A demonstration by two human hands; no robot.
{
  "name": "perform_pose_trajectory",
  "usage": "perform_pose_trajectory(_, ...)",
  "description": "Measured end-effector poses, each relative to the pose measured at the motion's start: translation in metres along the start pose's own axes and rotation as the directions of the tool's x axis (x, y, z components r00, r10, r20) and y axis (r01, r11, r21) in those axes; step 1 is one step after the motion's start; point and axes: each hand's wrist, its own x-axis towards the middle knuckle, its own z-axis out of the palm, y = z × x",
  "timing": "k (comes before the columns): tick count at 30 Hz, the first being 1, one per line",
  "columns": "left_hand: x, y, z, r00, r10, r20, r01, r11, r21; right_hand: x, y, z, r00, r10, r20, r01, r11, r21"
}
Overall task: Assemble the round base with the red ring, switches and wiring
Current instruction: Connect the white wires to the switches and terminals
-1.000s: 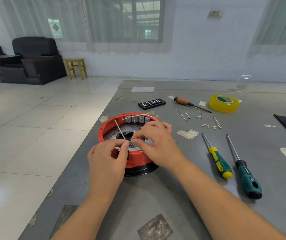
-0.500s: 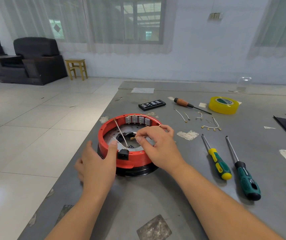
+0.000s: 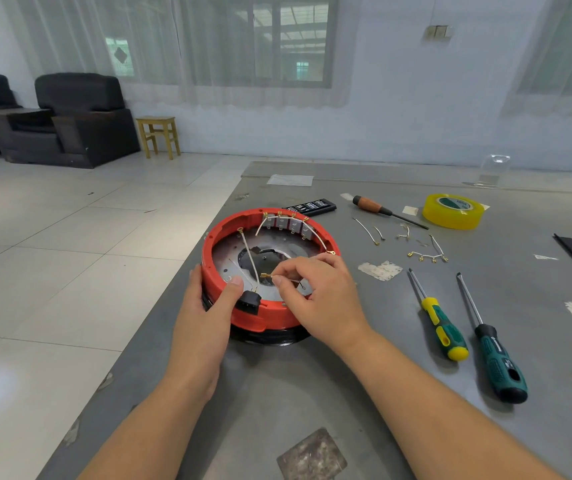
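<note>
Head view: right hand [image 3: 322, 296] pinches wire terminal [image 3: 266, 276].

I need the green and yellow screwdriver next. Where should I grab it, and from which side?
Take the green and yellow screwdriver by its thick handle, the near end, coming from above with the right hand. It lies flat on the table, with its thin shaft pointing away. Pinch across the handle; the dark green screwdriver lies close on its right, so space on that side is tighter.
</note>
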Motion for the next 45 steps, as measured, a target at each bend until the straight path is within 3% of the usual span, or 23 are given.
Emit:
perform_pose_trajectory(7,0.000,0.005,-0.001,0.994,0.030,0.108,0.006,0.947,-0.320,-0.003,-0.001,-0.005,0.993,-0.115,-0.014,0.113,0.987,-0.113)
perform_pose_trajectory(15,-0.005,-0.004,0.006,0.992,-0.090,0.083,0.119,0.879,-0.462,-0.004,-0.004,-0.003,0.983,-0.156,-0.098,0.143,0.981,-0.131)
perform_pose_trajectory(21,0.002,-0.011,0.006,0.992,-0.107,0.064,0.125,0.873,-0.471,-0.003,-0.007,-0.003,0.981,-0.178,-0.083,0.167,0.978,-0.121)
perform_pose_trajectory(30,0.010,-0.016,0.001,0.998,-0.010,0.057,0.033,0.905,-0.425,0.001,-0.017,-0.006,1.000,-0.015,0.014,0.016,0.997,-0.076)
perform_pose_trajectory(36,0.016,-0.017,-0.001,0.996,-0.038,0.078,0.067,0.905,-0.419,0.012,-0.023,-0.006,0.999,0.044,0.010,-0.045,0.997,0.062)
perform_pose_trajectory(39,0.017,-0.018,0.000,0.997,-0.050,0.064,0.073,0.904,-0.422,0.019,-0.023,-0.010,0.999,-0.041,-0.003,0.041,0.997,0.073)
perform_pose_trajectory(45,0.018,-0.018,0.000,0.996,-0.056,0.063,0.078,0.903,-0.422,0.028,-0.023,-0.017,0.963,-0.265,-0.052,0.259,0.960,-0.109)
